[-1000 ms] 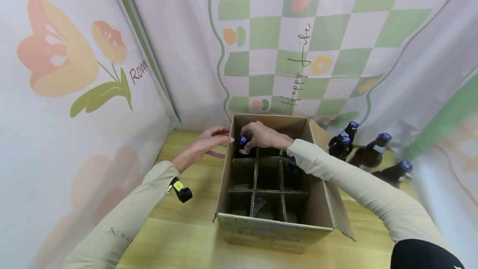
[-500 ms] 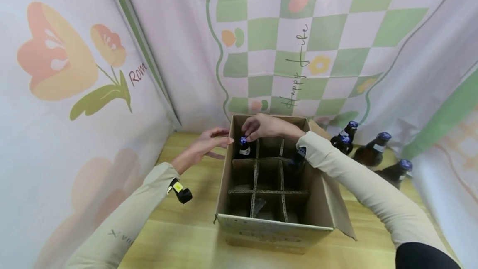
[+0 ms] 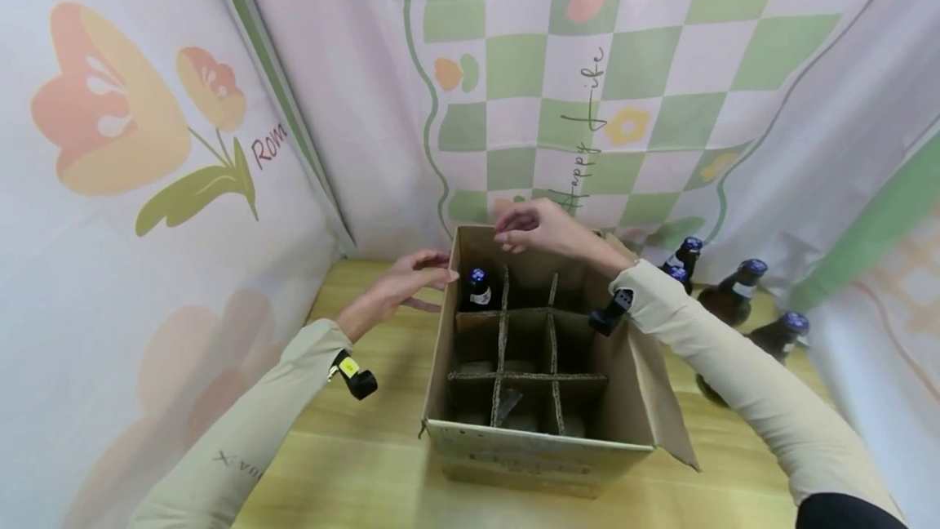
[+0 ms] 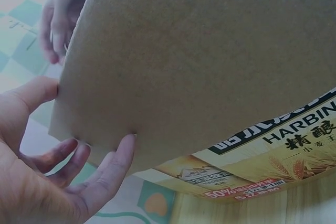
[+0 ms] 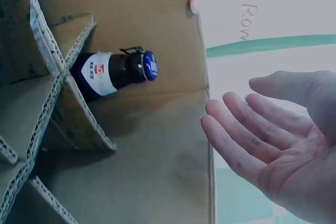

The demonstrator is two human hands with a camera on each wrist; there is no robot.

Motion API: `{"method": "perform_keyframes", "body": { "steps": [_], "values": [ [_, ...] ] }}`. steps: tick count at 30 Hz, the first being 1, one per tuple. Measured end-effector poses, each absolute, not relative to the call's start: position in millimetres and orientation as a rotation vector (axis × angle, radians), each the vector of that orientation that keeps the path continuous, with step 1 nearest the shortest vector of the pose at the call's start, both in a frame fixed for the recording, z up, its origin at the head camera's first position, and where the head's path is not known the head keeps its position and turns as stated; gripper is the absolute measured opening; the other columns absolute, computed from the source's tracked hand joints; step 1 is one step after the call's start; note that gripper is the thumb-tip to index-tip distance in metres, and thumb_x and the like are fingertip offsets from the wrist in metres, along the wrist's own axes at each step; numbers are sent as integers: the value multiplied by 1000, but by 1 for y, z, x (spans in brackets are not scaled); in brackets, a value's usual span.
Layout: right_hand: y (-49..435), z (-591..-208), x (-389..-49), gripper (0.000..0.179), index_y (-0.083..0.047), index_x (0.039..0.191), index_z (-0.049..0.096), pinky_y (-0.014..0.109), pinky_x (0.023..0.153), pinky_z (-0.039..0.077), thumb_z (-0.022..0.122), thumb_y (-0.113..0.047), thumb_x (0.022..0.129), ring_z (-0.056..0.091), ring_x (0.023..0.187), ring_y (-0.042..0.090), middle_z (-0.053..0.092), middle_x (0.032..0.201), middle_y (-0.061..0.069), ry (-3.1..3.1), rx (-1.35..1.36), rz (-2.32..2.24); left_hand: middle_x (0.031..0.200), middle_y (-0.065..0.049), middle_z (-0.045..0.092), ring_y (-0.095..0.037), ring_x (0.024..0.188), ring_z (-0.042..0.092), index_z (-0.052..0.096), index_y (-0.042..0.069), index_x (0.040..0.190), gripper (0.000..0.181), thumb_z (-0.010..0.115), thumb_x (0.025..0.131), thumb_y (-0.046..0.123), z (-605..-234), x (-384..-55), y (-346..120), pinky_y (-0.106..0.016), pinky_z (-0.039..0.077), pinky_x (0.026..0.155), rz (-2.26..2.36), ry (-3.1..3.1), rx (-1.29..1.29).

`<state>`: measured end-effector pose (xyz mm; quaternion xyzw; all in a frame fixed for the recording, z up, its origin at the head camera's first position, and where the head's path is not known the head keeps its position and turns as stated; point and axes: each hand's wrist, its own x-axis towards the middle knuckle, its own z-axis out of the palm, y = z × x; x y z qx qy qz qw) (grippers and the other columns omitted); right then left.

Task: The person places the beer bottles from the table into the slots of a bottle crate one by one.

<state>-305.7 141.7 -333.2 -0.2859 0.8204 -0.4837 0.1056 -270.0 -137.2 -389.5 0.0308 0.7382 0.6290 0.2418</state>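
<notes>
A dark beer bottle [image 3: 480, 288] with a blue cap stands in the back left compartment of the cardboard box [image 3: 543, 439]. In the right wrist view the bottle [image 5: 102, 72] shows a white neck label. My right hand [image 3: 547, 228] is above the box's back edge, apart from the bottle, its fingers loosely bent around nothing. At the left wall my left hand [image 3: 414, 277] touches the box, thumb at the top edge. The left wrist view shows the left hand [image 4: 79, 166] with fingertips on the flap's outside, fingers mostly straight.
Several blue-capped bottles [image 3: 727, 292] stand on the wooden table [image 3: 352, 447] to the right of the box, partly behind the right sleeve. Cardboard dividers [image 3: 529, 376] split the box into compartments. A side flap [image 3: 664, 398] hangs outward. Printed curtains [image 3: 514, 121] close in the back and sides.
My right hand has let go of the bottle's top and moved up, back and to the right. The bottle stays in its compartment. The left hand has kept its place at the box.
</notes>
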Motion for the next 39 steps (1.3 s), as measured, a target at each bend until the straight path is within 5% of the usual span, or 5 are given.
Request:
{"method": "perform_keyframes", "body": {
  "steps": [4, 19, 30, 39],
  "values": [
    [151, -331, -304, 27, 17, 123, 61, 31, 79, 68, 63, 5, 100, 74, 83, 11, 71, 114, 35, 2381, -808, -1487, 148, -17, 54, -38, 131, 54, 44, 9, 155, 70, 76, 95, 23, -390, -271, -138, -43, 67, 89, 1723, 2014, 83],
    [178, -313, -290, 27, 18, 127, 59, 42, 85, 67, 57, 3, 104, 75, 88, 13, 67, 118, 40, 2408, -863, -1546, 146, -18, 55, -37, 130, 55, 45, 8, 153, 66, 75, 96, 23, -393, -268, -135, -44, 67, 89, 1745, 1995, 84],
    [215, -314, -279, 25, 14, 124, 63, 28, 78, 67, 60, -2, 105, 75, 87, 8, 69, 116, 37, 2547, -790, -1558, 147, -19, 53, -38, 130, 55, 45, 7, 153, 65, 74, 97, 22, -392, -267, -136, -46, 67, 90, 1741, 1992, 107],
    [252, -325, -273, 32, 13, 129, 61, 31, 78, 68, 59, -9, 107, 77, 90, 11, 77, 112, 20, 2644, -692, -1629, 148, -19, 53, -38, 132, 53, 42, 6, 155, 68, 74, 97, 23, -392, -268, -133, -46, 66, 90, 1745, 1988, 123]
  ]
}}
